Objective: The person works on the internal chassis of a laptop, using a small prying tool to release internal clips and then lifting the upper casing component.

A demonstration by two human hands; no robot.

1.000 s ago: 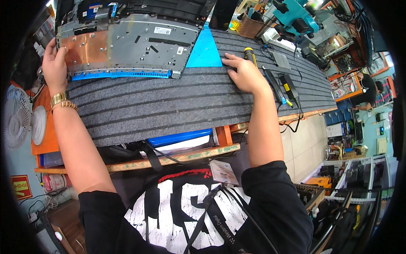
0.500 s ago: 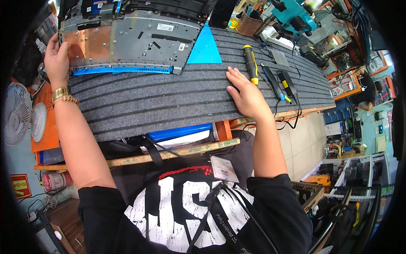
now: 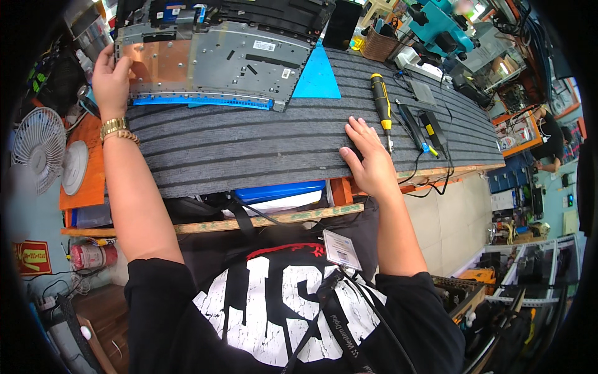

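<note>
An opened laptop, its grey inner metal face up, lies at the far left of the table. It has a copper-coloured patch and a blue strip along the near edge. My left hand grips its left edge, thumb on top; the fingers go partly out of sight there. A blue triangular sheet sticks out beside its right side. My right hand rests on the ribbed grey mat near the front edge, fingers stretched out and holding nothing. Just beyond it lies a yellow-and-black screwdriver.
Right of the screwdriver are a slim dark pen-like tool, a black block with a yellow label and loose cables. A woven basket and a teal microscope stand at the back. A white fan is at the left.
My right hand has drawn back toward the table's front edge, uncovering the screwdriver's shaft. My left hand keeps its grip on the laptop. The whole view has shifted slightly.
</note>
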